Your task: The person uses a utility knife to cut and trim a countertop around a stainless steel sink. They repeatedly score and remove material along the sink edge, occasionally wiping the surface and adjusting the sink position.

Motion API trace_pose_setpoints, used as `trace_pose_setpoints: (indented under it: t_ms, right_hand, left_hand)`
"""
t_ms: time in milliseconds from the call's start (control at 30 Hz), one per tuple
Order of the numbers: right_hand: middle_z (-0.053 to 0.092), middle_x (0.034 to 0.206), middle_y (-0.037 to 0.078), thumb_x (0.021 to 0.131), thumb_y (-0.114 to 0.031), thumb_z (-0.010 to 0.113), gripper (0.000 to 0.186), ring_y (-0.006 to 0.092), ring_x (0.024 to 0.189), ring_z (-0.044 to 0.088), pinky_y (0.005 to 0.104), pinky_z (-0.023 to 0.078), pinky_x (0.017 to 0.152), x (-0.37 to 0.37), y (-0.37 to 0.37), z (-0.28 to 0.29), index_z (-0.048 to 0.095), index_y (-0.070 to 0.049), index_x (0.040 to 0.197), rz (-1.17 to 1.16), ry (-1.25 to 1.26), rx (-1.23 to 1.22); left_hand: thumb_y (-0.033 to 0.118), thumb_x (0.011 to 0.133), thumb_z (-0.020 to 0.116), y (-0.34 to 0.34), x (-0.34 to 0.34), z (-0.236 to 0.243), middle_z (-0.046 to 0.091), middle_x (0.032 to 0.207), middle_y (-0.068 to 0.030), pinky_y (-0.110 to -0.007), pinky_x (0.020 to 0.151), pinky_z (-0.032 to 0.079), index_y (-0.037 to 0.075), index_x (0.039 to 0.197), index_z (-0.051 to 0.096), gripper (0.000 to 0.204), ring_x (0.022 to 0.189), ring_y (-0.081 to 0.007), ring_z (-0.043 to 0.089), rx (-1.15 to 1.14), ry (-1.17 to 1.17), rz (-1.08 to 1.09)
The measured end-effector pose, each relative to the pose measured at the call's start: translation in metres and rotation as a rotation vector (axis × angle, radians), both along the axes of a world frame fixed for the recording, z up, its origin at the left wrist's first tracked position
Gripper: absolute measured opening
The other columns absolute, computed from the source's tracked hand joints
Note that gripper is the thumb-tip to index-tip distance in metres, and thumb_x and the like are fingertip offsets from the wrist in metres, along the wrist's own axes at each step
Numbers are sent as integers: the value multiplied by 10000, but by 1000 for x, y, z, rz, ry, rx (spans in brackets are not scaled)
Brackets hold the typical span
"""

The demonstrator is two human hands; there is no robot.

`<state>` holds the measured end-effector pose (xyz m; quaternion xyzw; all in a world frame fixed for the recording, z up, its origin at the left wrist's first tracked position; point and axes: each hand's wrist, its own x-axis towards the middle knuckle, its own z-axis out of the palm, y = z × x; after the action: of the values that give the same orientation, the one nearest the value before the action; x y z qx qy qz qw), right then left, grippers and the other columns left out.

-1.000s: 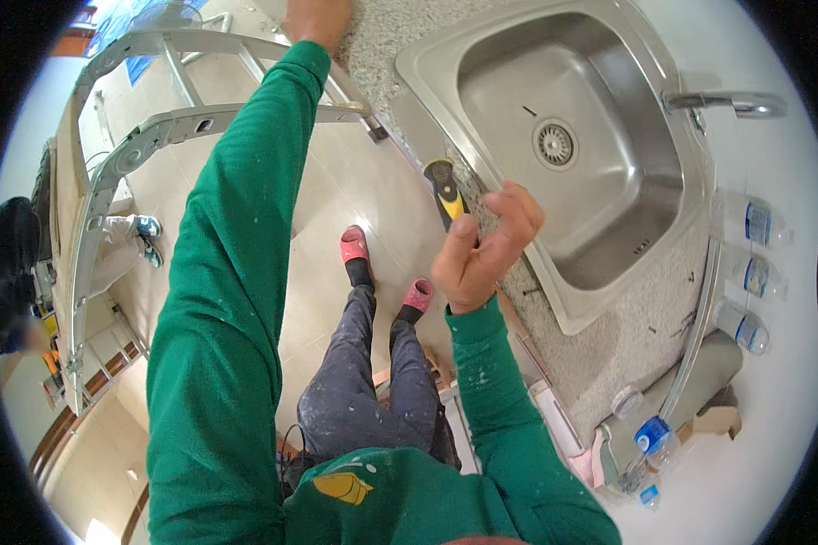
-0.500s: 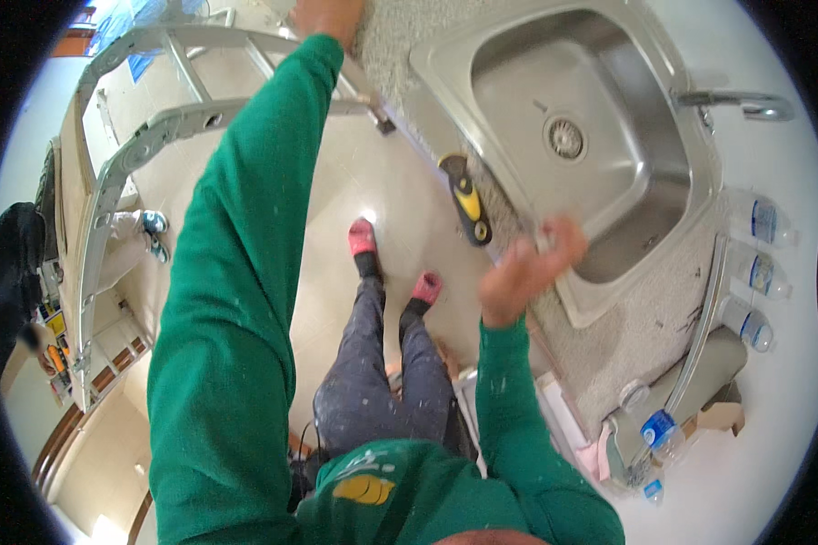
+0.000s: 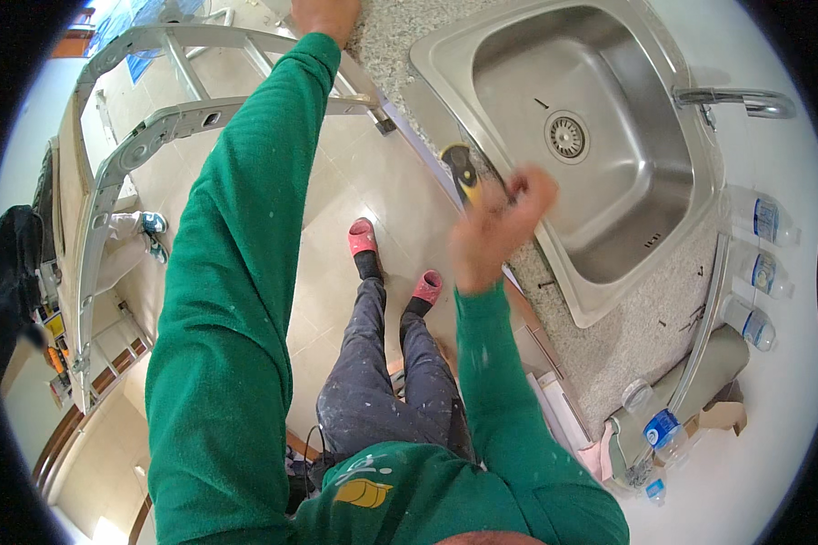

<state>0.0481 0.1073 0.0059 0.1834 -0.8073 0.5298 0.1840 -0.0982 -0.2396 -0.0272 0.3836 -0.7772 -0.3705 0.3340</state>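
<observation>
My right hand [image 3: 502, 227], smeared by motion, is between the counter's front edge and the sink, its fingers curled. A thin dark bit shows by the fingers; I cannot make out what it is. Right beside this hand lies a black-and-yellow tool handle [image 3: 461, 166], its lower part hidden behind the hand; whether they touch is unclear. My left arm stretches far forward, and the left hand [image 3: 325, 18] lies by the speckled counter's edge at the top of the view. Its fingers are cut off by the picture's edge.
A steel sink [image 3: 582, 318] with a tap [image 3: 745, 102] is set into the counter [image 3: 600, 363]. Small dark screws [image 3: 545, 284] lie scattered about it. Plastic bottles [image 3: 762, 272] line the right wall. A folding ladder [image 3: 168, 118] stands at left; another person's shoe [image 3: 154, 222] shows behind it.
My right hand has moved left and up, and now covers the lower part of the black-and-yellow tool. The tool's upper end has shifted slightly. My left hand is almost where it was.
</observation>
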Motion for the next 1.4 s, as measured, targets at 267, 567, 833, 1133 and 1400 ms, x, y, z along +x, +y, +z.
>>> trace_pose_setpoints:
  t_ms: [267,567,833,1133,1400]
  right_hand:
    - [501,1212,202,1068,-352,608,443,317,1057,500,453,420,878,17,42,-19,493,12,1293,35,108,61]
    - [495,1261,189,1041,-369,639,448,314,1096,513,475,421,952,23,37,-6,514,4,1254,26,24,-107]
    - [477,1197,159,1054,-402,616,496,290,1048,483,472,414,938,18,8,-21,476,4,1303,39,166,129]
    - [544,1180,171,1049,-202,642,263,296,1030,529,494,403,908,3,-22,-31,554,-15,1212,-70,87,-27]
    - [634,846,43,1003,-204,761,161,245,741,560,404,428,726,-21,-28,1,673,-87,1070,-7,7,99]
  left_hand:
    - [364,1117,427,-22,1,-16,707,1181,-358,-574,1033,493,-66,1273,642,505,1149,-555,640,-98,-26,32]
    - [359,1126,406,-27,8,-18,689,1237,-363,-584,1045,478,-61,1234,656,501,1194,-548,625,-158,-57,80]
    - [348,1128,404,-17,5,-11,691,1214,-369,-579,1046,479,-69,1227,645,491,1175,-559,623,-119,-51,33]
    - [350,1131,401,-16,-7,0,693,1206,-372,-584,1035,480,-82,1238,638,505,1164,-567,622,-122,-54,29]
    - [360,1132,403,-7,1,-1,685,1261,-353,-570,1054,476,-66,1255,637,502,1209,-551,612,-78,-6,40]
